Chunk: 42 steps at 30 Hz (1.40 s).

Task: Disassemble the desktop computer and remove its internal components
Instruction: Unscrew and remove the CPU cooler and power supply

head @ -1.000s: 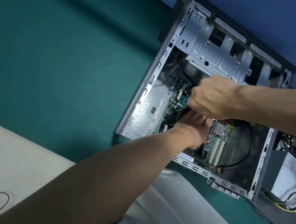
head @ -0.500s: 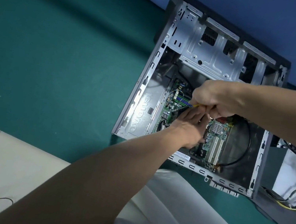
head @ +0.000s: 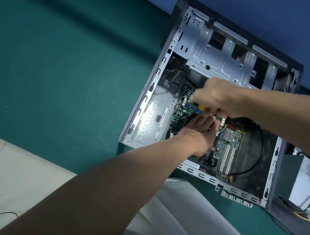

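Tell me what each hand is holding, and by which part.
Right hand grips a screwdriver by its yellow handle, mostly hidden in the fist. Left hand holds nothing: its straight fingers rest over the motherboard.

The blurred right hand [head: 215, 98] hides most of a yellow tool [head: 261, 117]. The power supply [head: 309, 180] runs out of frame.

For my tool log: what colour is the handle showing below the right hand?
Yellow. The head view shows the handle just under the right hand.
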Motion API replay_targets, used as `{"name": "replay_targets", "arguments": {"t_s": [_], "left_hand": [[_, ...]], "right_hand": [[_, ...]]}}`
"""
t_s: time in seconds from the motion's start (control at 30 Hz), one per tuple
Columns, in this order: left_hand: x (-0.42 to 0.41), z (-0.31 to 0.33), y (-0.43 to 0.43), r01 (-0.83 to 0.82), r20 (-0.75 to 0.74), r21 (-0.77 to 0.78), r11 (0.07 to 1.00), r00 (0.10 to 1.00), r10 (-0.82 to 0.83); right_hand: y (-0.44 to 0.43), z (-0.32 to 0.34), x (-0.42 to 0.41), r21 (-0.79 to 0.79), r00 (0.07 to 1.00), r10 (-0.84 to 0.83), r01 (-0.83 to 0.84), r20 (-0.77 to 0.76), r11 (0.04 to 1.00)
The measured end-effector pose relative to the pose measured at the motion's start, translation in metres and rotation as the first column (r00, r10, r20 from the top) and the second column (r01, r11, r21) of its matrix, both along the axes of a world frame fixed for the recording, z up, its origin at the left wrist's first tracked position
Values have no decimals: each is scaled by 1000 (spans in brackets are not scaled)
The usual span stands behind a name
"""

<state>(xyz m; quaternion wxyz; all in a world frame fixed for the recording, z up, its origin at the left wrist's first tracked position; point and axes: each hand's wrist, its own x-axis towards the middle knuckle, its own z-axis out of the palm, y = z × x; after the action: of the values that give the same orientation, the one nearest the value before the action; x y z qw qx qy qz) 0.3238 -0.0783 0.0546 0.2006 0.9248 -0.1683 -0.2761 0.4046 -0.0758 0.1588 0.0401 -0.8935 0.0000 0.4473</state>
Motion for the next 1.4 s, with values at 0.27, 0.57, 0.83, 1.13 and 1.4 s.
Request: {"name": "replay_targets", "arguments": {"t_s": [0.27, 0.57, 0.83, 1.13, 1.4], "left_hand": [[1, -1, -1, 8, -63, 28, 1000, 998, -7], [-2, -2, 0, -31, -87, -74, 997, 996, 24], [0, 0, -1, 18, 4, 37, 999, 1000, -18], [-5, 8, 2, -57, -56, 4, 998, 997, 57], [-3, 3, -1, 44, 58, 104, 994, 997, -50]], "right_hand": [[-6, 5, -7, -199, 820, 569, -568, -57, 799], [7, 4, -15, -209, 481, 843, -822, 240, 529], [-3, 0, -12, -55, 912, -367, 363, -185, 930], [-16, 11, -21, -391, 110, 991, -911, 74, 130], [-14, 2, -4, -30, 859, -475, 479, -191, 877]]}}
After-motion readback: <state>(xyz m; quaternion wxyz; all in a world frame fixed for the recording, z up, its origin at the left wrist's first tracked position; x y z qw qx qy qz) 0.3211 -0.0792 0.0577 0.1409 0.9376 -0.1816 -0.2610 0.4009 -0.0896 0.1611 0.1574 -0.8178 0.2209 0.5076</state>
